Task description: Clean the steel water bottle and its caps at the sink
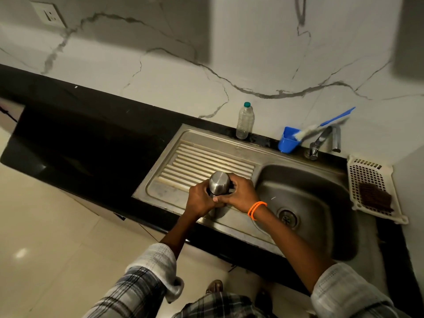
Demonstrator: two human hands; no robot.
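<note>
White marble-veined wall tiles rise behind a black granite countertop point(75, 125), into which a stainless steel sink point(321, 244) with a ribbed drainboard point(202, 164) is set. Over the front edge of that drainboard, at about 6 o'clock from its ribs, stands the steel water bottle point(219, 182), upright with its rounded steel top toward the camera. The left hand point(202, 199) wraps around the bottle's body from 9 o'clock, fingers curled tight against the metal. The right hand point(241, 195) closes on it from 3 o'clock, fingers curled round the upper part just under the top, thumb lying across the front. An orange beaded bracelet point(257, 210) circles the right wrist. Both forearms come out of rolled plaid sleeves point(149, 278).

At 3 o'clock from the bottle lies the sink basin with its drain point(286, 218) near the middle. At 12 o'clock, against the wall, a clear plastic bottle point(245, 121) with a green cap stands on the counter. At 1 o'clock a blue cup point(288, 141) holds a blue-handled bottle brush point(321, 127) that leans toward the chrome tap point(321, 142) just beside it. At the basin's 3 o'clock side a white perforated tray point(367, 177) carries a dark brown scrub pad point(375, 198). A wall socket point(49, 14) sits far off at 10 o'clock.
</note>
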